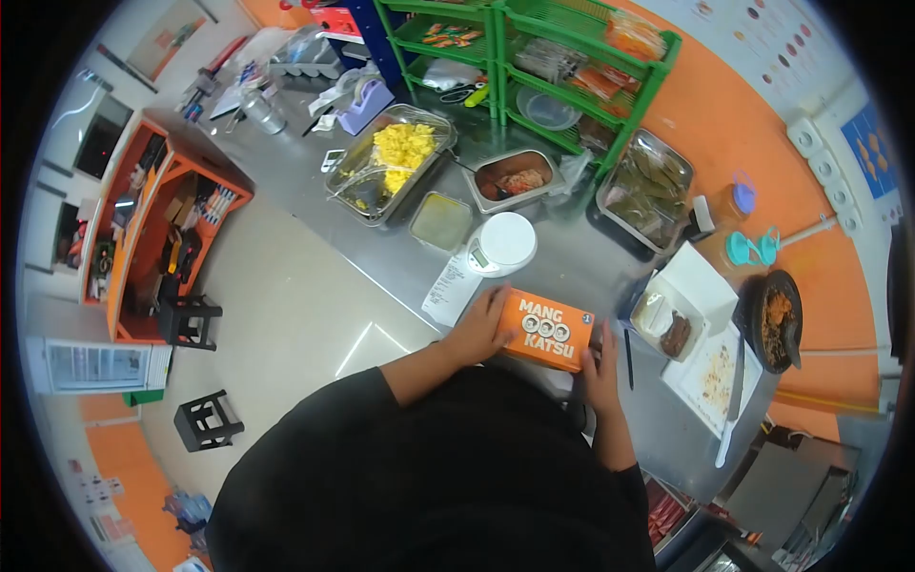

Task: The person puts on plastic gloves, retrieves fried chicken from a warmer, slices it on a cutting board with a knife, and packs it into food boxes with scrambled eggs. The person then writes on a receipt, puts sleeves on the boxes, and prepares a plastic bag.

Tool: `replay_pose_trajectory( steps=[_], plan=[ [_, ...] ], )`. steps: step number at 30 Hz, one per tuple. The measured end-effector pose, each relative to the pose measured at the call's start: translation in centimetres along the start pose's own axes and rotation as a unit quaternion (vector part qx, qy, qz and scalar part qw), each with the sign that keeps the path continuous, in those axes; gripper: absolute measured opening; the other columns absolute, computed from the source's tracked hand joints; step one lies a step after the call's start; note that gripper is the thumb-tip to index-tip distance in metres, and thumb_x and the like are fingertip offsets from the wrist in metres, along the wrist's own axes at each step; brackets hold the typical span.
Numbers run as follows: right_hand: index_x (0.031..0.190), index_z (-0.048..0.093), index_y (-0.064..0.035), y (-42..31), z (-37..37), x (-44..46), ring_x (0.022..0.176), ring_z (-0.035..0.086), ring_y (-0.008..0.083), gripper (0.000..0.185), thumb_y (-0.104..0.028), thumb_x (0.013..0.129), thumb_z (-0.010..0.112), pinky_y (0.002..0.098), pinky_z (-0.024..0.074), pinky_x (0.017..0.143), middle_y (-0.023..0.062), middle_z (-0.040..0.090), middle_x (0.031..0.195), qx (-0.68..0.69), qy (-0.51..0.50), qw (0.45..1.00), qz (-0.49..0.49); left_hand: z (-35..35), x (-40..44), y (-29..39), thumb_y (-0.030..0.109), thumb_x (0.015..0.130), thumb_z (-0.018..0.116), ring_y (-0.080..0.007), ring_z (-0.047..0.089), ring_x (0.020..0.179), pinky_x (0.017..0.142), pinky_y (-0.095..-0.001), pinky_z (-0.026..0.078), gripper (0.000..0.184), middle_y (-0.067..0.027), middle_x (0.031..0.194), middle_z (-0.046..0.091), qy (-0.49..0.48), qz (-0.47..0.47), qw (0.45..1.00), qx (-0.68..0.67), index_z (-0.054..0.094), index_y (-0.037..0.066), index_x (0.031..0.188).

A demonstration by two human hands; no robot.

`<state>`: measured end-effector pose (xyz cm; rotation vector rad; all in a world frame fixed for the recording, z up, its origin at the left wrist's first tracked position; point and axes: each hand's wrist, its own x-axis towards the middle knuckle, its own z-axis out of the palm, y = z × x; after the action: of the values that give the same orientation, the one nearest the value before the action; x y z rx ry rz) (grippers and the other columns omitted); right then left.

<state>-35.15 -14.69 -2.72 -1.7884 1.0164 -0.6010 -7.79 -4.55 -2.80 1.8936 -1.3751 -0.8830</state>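
An orange food box point(556, 351) printed "MANG KATSU" sits closed at the near edge of the steel counter, between my two hands. My left hand point(478, 329) grips its left end, fingers over the top edge. Against the right end presses my right hand point(600, 370), its fingers bent along the side. Just beyond the box are a white kitchen scale point(507, 239) and a printed paper slip point(448, 294). To the right, an open white box point(710, 286) contains white rice and a piece of brown food point(675, 336).
A white cutting board point(701, 396) with crumbs carries a long knife point(734, 391) at right. Behind it stands a dark mortar point(774, 353). Trays of yellow food point(403, 153), reddish filling point(522, 179) and leaves point(648, 195) line the back, below green racks point(498, 57).
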Motion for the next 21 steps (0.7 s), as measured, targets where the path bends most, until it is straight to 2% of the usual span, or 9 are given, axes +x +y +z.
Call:
replay_pose_trajectory(
  steps=[1,2,5,11,12,13,17,19,21],
  plan=[
    [0.141,0.045,0.0003,-1.9,-0.5,-0.1,0.130,0.046,0.0346,0.058,-0.026,0.092,0.062,0.0402,0.0387,0.107,0.0204,0.034,0.150,-0.140,0.044,0.979,-0.145,-0.8,-0.2,0.9,0.039,0.094,0.059,-0.0457,0.039,0.130,0.109,-0.0511,0.034,0.063,-0.0254,0.144,0.034,-0.003,0.116,0.992,0.054,0.041,0.007,0.144],
    [0.140,0.050,-0.0063,-2.9,-0.8,-0.3,0.135,0.040,0.0439,0.062,-0.024,0.084,0.070,0.0449,0.0355,0.111,0.0226,0.024,0.156,-0.085,-0.029,0.990,-0.111,-1.3,-0.5,1.5,0.039,0.089,0.066,-0.0463,0.034,0.135,0.111,-0.0531,0.032,0.068,-0.0230,0.149,0.031,-0.008,0.229,0.967,0.108,0.040,0.015,0.147],
    [0.134,0.058,-0.0144,-3.4,-1.7,0.4,0.136,0.037,0.0456,0.057,-0.022,0.081,0.074,0.0485,0.0374,0.110,0.0248,0.024,0.155,-0.187,-0.109,0.963,-0.160,-2.5,0.7,1.8,0.040,0.083,0.072,-0.0483,0.021,0.141,0.113,-0.0553,0.028,0.069,-0.0208,0.154,0.026,-0.089,0.315,0.922,0.208,0.044,0.028,0.145],
    [0.126,0.065,-0.0218,-0.5,-1.1,0.9,0.137,0.038,0.0448,0.053,-0.017,0.074,0.079,0.0448,0.0412,0.108,0.0246,0.027,0.154,-0.192,-0.086,0.951,-0.227,-1.5,1.7,-1.1,0.041,0.085,0.069,-0.0553,0.019,0.138,0.114,-0.0572,0.027,0.057,-0.0162,0.158,0.021,-0.090,0.379,0.887,0.249,0.050,0.040,0.138],
    [0.126,0.065,-0.0220,-0.4,-1.1,0.9,0.137,0.037,0.0458,0.052,-0.016,0.075,0.078,0.0451,0.0407,0.109,0.0263,0.027,0.154,-0.190,-0.088,0.951,-0.226,-1.0,1.8,-2.3,0.044,0.087,0.066,-0.0564,0.018,0.138,0.112,-0.0640,0.024,0.053,-0.0146,0.159,0.019,-0.087,0.388,0.892,0.216,0.051,0.042,0.137],
    [0.127,0.064,-0.0227,0.7,-1.1,0.9,0.136,0.038,0.0458,0.060,-0.015,0.071,0.082,0.0461,0.0405,0.109,0.0266,0.026,0.154,-0.192,-0.095,0.950,-0.228,-1.6,1.1,-1.1,0.048,0.085,0.065,-0.0544,0.016,0.140,0.108,-0.0707,0.021,0.057,-0.0142,0.160,0.018,-0.084,0.362,0.881,0.294,0.048,0.041,0.139],
    [0.122,0.058,-0.0144,-0.2,-0.3,1.4,0.134,0.039,0.0493,0.073,-0.019,0.057,0.092,0.0495,0.0391,0.109,0.0307,0.021,0.153,-0.125,-0.092,0.963,-0.220,-2.1,1.4,3.8,0.046,0.072,0.077,-0.0468,0.013,0.146,0.105,-0.0748,0.019,0.075,-0.0187,0.159,0.018,-0.170,0.271,0.887,0.333,0.048,0.030,0.140],
    [0.114,0.049,-0.0095,-0.9,0.3,2.0,0.133,0.037,0.0509,0.074,-0.020,0.055,0.093,0.0507,0.0405,0.106,0.0331,0.024,0.149,-0.103,-0.068,0.967,-0.224,0.3,2.7,4.0,0.040,0.065,0.081,-0.0446,0.026,0.141,0.101,-0.0703,0.031,0.076,-0.0223,0.153,0.026,-0.149,0.222,0.895,0.358,0.051,0.023,0.133],
    [0.110,0.043,-0.0077,-0.3,0.5,3.2,0.132,0.038,0.0502,0.076,-0.019,0.054,0.094,0.0522,0.0418,0.103,0.0322,0.030,0.143,-0.202,-0.096,0.947,-0.229,1.0,4.1,4.7,0.037,0.064,0.081,-0.0433,0.031,0.137,0.097,-0.0663,0.036,0.078,-0.0220,0.147,0.031,-0.169,0.203,0.904,0.337,0.050,0.021,0.133]
  ],
)
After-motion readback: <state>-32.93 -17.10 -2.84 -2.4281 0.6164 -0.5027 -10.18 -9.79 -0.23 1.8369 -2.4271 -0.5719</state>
